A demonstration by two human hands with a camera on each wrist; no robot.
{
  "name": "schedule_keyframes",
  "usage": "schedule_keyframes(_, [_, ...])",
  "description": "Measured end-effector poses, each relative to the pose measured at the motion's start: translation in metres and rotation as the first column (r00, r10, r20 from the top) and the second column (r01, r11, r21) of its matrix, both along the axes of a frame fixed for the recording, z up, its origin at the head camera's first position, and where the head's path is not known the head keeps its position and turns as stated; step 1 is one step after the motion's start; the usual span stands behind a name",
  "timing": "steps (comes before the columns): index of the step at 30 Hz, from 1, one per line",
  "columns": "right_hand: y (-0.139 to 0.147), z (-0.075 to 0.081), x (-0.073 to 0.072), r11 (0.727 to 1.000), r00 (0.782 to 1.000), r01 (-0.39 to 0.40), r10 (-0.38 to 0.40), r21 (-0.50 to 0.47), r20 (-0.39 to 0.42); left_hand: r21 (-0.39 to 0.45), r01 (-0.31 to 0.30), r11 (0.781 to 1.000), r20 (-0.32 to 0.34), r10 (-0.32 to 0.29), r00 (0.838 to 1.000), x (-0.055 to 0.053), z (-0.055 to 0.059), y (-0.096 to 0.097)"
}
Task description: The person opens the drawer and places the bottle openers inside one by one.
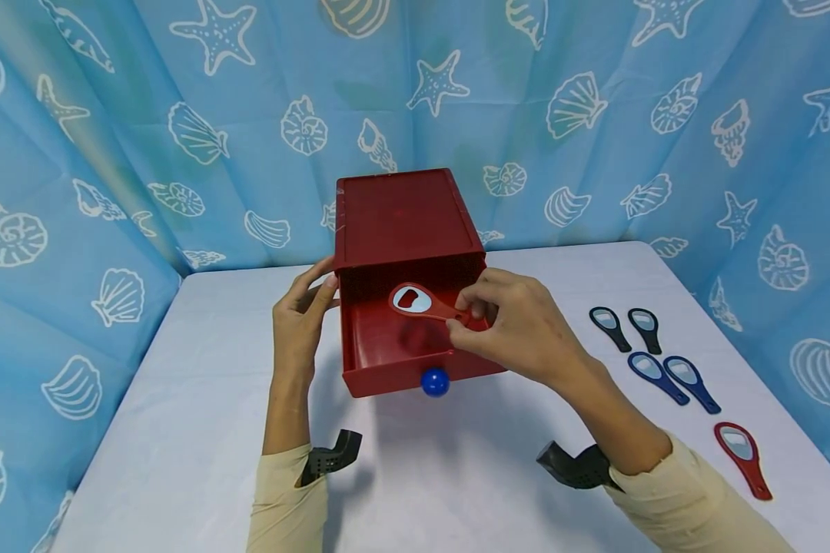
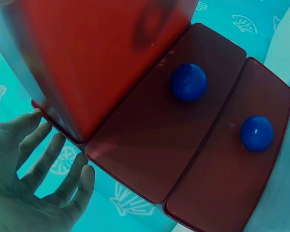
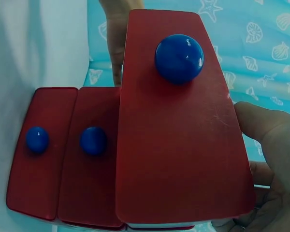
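A red bottle opener [image 1: 437, 309] with a metal insert is held over the pulled-out top drawer [image 1: 387, 378] of a red cabinet [image 1: 401, 211]. My right hand [image 1: 522, 326] pinches the end of its handle, coming in over the drawer's right side. In the right wrist view, the drawer front [image 3: 179, 150] with its blue knob [image 3: 179, 59] hides the opener. At the cabinet's left side, my left hand [image 1: 299, 326] rests its fingers near the upper front edge. Its fingers [image 2: 36, 169] are spread and only slightly bent in the left wrist view.
On the right of the white table [image 1: 214, 430] lie two black bottle openers [image 1: 610, 329], two blue ones [image 1: 659, 376] and a red one [image 1: 743, 459]. Two lower drawers [image 2: 150, 140] are closed, each with a blue knob. A seashell-print curtain [image 1: 401, 84] hangs behind.
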State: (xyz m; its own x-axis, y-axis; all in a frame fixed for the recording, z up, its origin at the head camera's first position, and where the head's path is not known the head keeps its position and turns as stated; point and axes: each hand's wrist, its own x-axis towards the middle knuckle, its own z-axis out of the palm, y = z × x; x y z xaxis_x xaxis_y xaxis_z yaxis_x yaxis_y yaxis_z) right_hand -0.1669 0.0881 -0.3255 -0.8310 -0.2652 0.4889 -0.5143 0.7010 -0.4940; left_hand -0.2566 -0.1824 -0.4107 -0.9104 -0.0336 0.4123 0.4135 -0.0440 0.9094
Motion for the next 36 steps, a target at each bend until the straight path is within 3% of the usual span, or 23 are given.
schedule_keyframes(9, [-0.005,0.002,0.0,0.999,0.999,-0.045,0.045,-0.016,-0.008,0.007,0.002,1.0,0.008,-0.002,1.0,0.001,-0.002,0.0])
schedule_keyframes(14, [0.007,0.013,0.011,0.998,0.994,-0.057,0.055,-0.02,-0.093,-0.011,0.001,1.0,0.004,-0.001,1.0,0.003,-0.002,0.0])
schedule_keyframes(18, [0.017,0.014,0.024,1.0,0.997,-0.004,0.004,0.0,-0.076,-0.005,0.002,1.0,0.001,-0.002,1.0,0.004,-0.001,-0.003])
schedule_keyframes(24, [0.042,-0.001,0.038,0.992,0.992,0.126,-0.126,0.015,-0.032,0.0,-0.003,1.0,0.022,0.003,1.0,0.003,0.002,-0.001])
schedule_keyframes(36, [0.108,-0.039,0.052,0.964,0.966,0.257,-0.258,0.063,0.013,-0.018,-0.031,0.999,0.066,0.032,0.997,0.002,0.004,0.004])
